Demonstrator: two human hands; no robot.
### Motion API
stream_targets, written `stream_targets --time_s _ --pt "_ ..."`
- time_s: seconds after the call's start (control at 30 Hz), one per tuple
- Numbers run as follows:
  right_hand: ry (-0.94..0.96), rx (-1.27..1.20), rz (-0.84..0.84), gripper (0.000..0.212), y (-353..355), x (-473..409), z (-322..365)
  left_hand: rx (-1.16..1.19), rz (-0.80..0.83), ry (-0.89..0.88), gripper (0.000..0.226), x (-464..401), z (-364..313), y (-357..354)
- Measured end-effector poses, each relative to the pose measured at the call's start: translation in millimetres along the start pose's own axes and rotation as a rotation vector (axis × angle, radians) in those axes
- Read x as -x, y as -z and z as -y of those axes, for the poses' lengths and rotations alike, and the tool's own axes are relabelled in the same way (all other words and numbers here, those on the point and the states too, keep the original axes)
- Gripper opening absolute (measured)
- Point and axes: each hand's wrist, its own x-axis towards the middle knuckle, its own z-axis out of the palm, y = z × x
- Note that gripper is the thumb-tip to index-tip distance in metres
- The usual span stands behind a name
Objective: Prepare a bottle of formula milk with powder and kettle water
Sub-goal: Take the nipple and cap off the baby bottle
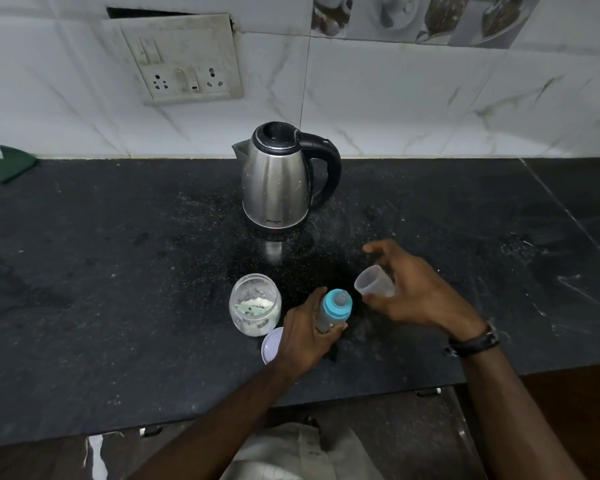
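Observation:
A baby bottle (333,311) with a teal collar and teat stands on the dark counter, and my left hand (303,336) is wrapped around its body. Just right of the bottle, my right hand (413,292) holds the clear plastic bottle cap (374,281) tipped on its side, off the teat. Left of the bottle stands an open glass jar (254,304) with white powder inside. The jar's pale lid (271,344) lies flat on the counter, partly hidden by my left hand. A steel kettle (278,178) with a black handle stands behind, near the wall, lid shut.
The black stone counter (118,289) runs wide to both sides, its front edge close to me. A green cloth (9,163) lies at the far left by the tiled wall. A socket panel (181,62) is on the wall above.

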Motion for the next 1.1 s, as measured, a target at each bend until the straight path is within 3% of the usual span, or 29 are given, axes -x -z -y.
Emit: stream_targets --time_s 0.1,0.23,0.43,0.8,1.0,1.1 --pt "-0.014 -0.125 -0.153 0.079 -10 -5 -25 0.02 0.002 -0.007 0.069 -1 -3 2" --pt "-0.109 -0.115 -0.301 0.086 -41 -12 -62 0.021 0.002 0.012 0.074 -1 -2 1" --pt "-0.22 -0.131 -0.299 0.09 -70 -4 -91 0.019 0.01 0.029 0.074 -1 -3 1" --pt "-0.258 0.063 -0.116 0.102 -71 0 -93 0.028 0.013 0.009 0.074 -1 -3 1" --pt "-0.075 0.126 -0.345 0.064 -48 10 -43 0.018 -0.006 0.008 0.074 -1 -2 2" --pt "-0.052 0.192 -0.312 0.065 -53 13 -6 0.041 -0.009 0.017 0.07 0 0 0"
